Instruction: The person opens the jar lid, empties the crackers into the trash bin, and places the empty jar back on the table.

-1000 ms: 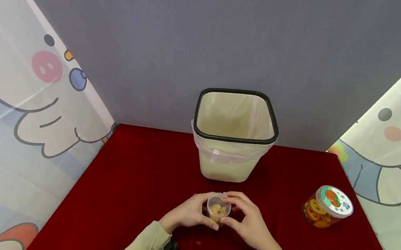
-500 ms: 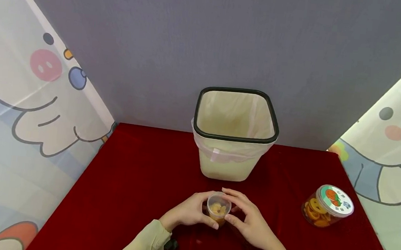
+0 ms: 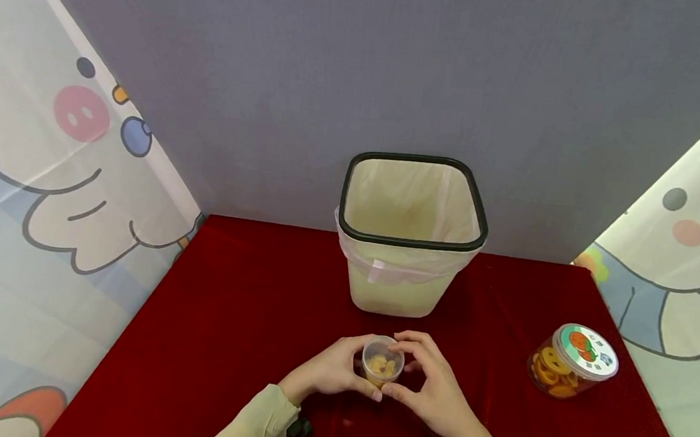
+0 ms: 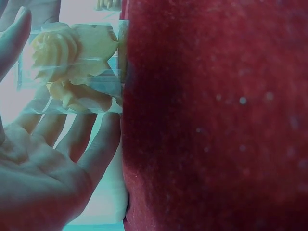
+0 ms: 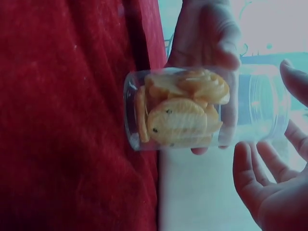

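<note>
Left hand [image 3: 332,369] and right hand [image 3: 437,394] hold the small jar [image 3: 381,364] — cloth's [image 3: 235,292] side edges well away.

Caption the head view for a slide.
Left hand and right hand around a clear jar of cookies near a lined bin.

Two hands [image 3: 329,371] [image 3: 439,394], two clear jars [image 3: 381,368] [image 3: 550,376], one printed lid [image 3: 587,352], one bin [image 3: 393,294], one red cloth [image 3: 248,293] and two cartoon-printed side panels [image 3: 14,221] [image 3: 693,266] are counted.

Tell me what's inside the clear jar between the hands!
The clear jar holds golden cookies, at least one swirled, piled low. Front ones hide others, so I can't count them.
</note>
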`<action>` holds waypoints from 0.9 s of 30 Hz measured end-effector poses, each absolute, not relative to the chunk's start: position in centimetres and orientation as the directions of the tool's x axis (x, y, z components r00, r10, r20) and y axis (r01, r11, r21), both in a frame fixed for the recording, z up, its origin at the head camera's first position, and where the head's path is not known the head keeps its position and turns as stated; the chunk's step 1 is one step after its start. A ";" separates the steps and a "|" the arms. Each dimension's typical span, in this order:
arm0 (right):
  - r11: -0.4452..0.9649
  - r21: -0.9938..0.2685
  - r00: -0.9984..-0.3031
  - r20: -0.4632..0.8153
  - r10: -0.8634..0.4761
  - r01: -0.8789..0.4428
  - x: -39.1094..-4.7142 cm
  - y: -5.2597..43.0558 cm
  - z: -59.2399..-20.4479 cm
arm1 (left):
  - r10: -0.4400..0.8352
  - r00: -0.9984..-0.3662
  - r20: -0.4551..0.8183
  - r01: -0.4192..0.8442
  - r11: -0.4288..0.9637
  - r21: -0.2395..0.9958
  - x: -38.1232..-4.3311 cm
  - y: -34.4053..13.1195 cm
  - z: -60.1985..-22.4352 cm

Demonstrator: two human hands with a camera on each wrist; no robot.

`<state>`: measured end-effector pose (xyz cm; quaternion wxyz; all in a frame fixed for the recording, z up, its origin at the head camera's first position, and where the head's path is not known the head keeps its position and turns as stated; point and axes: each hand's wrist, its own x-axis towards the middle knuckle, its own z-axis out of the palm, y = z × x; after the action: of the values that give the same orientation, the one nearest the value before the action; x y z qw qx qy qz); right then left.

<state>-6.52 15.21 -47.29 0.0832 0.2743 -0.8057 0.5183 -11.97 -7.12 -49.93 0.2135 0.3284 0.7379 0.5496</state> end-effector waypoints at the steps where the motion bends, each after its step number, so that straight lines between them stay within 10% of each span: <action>1: 0.314 -0.792 -0.839 0.415 -0.352 -0.523 -6.5 15.1 -47.3 | 0.719 -0.694 0.048 0.250 0.178 0.952 -12.0 -7.1 -49.9; 27: 0.277 -0.764 -0.790 0.452 -0.415 -0.583 -7.2 15.6 -48.2 | 0.727 -0.686 0.035 0.237 0.177 0.955 -11.8 -7.3 -49.8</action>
<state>-7.22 15.56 -48.20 0.0818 0.3138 -0.7949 0.5129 -11.78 -7.31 -49.84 0.2225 0.3282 0.7343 0.5510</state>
